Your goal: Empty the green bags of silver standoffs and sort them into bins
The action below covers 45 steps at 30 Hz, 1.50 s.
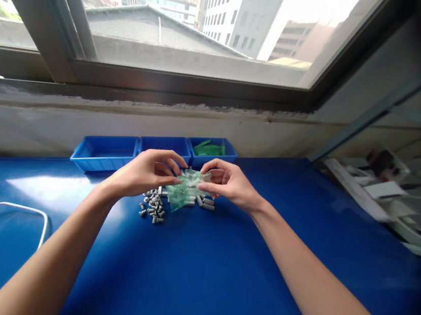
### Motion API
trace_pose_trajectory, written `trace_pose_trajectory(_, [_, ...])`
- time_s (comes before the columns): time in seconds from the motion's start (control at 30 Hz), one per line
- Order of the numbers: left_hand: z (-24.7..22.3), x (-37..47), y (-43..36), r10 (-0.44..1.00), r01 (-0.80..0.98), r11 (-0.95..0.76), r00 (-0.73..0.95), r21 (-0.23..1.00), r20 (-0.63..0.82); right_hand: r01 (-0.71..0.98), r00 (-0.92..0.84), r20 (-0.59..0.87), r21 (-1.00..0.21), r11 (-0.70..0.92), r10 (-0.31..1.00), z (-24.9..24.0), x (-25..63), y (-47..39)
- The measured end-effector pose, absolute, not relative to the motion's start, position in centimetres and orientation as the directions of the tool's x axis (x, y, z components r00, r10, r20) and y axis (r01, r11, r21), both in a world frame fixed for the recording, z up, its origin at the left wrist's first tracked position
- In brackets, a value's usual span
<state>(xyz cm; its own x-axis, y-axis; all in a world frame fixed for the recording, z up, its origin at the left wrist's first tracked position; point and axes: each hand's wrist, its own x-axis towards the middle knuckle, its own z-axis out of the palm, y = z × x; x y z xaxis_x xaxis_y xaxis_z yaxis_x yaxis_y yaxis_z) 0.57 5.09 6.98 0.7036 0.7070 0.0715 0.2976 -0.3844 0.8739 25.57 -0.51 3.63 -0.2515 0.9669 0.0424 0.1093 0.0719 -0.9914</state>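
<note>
A small greenish see-through plastic bag (178,196) hangs between my two hands, blurred in places. My left hand (149,171) pinches its left side between thumb and fingers. The bag's right side is pinched in my right hand (227,182). Whether anything lies inside the bag, I cannot tell. Below and to the left of it is a loose pile of short metal screws or bolts (155,205). Several longer silver metal cylinders (207,204) lie under and to the right of the bag, partly hidden by it.
Behind my hands, a row of blue bins stands along the wall: a left bin (107,162), a middle bin (166,141), and a right bin (232,150) holding green bags (209,148). A white cable (16,202) curves over the blue table (172,285) at left.
</note>
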Motion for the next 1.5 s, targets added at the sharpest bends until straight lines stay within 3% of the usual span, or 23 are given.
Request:
trace_pose_trajectory(0.2, [5.4,2.2,4.8,0.803,0.375,-0.525,0.517,0.764,0.297,-0.007,-0.156,0.076,-0.997,0.076,0.985,3.2,26.3,0.1])
trace_pose_trajectory(0.43, [5.2,4.1,3.3,0.823,0.404,-0.509,0.489,0.760,0.291,0.034,-0.066,0.089,-0.995,0.092,0.994,2.1,26.4,0.6])
trace_pose_trajectory(0.53, [4.6,4.4,3.4,0.830,0.451,-0.514,0.475,0.730,0.292,0.132,0.139,0.260,-0.961,0.243,0.955,1.9,27.0,1.3])
trace_pose_trajectory(0.63, [3.7,4.5,3.5,0.803,0.502,-0.559,0.527,0.660,0.279,0.439,0.393,0.542,-0.820,0.367,0.742,1.9,28.2,2.4])
trace_pose_trajectory(0.7, [3.2,4.6,3.4,0.752,0.510,-0.621,0.602,0.595,0.269,0.667,0.394,0.670,-0.679,0.306,0.628,1.8,29.0,3.2])
trace_pose_trajectory(0.77, [2.9,4.7,3.3,0.711,0.521,-0.675,0.648,0.523,0.272,0.828,0.304,0.720,-0.523,0.201,0.624,1.4,29.6,3.8])
trace_pose_trajectory(0.87, [2.9,4.8,3.1,0.701,0.567,-0.704,0.651,0.428,0.289,0.926,0.165,0.674,-0.356,0.122,0.720,0.6,29.9,4.1])
trace_pose_trajectory(0.97, [3.1,4.5,3.1,0.716,0.618,-0.695,0.637,0.366,0.284,0.939,0.111,0.641,-0.318,0.132,0.759,0.2,29.6,3.7])
trace_pose_trajectory(1.07, [3.2,4.1,3.3,0.745,0.662,-0.666,0.621,0.344,0.246,0.939,0.099,0.691,-0.303,0.162,0.716,0.6,29.1,3.0])
trace_pose_trajectory(1.17, [3.0,3.8,3.6,0.761,0.663,-0.643,0.608,0.382,0.227,0.936,0.024,0.723,-0.260,0.239,0.691,1.1,28.2,2.0])
trace_pose_trajectory(1.27, [2.7,3.8,4.0,0.756,0.609,-0.649,0.579,0.455,0.304,0.915,-0.069,0.724,-0.228,0.332,0.686,1.4,27.0,1.2])
trace_pose_trajectory(1.37, [2.8,4.0,4.2,0.799,0.528,-0.594,0.473,0.606,0.371,0.868,-0.122,0.746,-0.239,0.435,0.654,1.4,26.0,0.8])
trace_pose_trajectory(1.43, [3.3,4.1,4.2,0.858,0.436,-0.497,0.379,0.751,0.347,0.809,-0.131,0.737,-0.307,0.501,0.663,1.4,25.5,0.7])
trace_pose_trajectory(1.5, [3.9,4.1,4.0,0.901,0.330,-0.397,0.320,0.856,0.294,0.704,-0.100,0.681,-0.467,0.536,0.725,1.3,25.1,0.7])
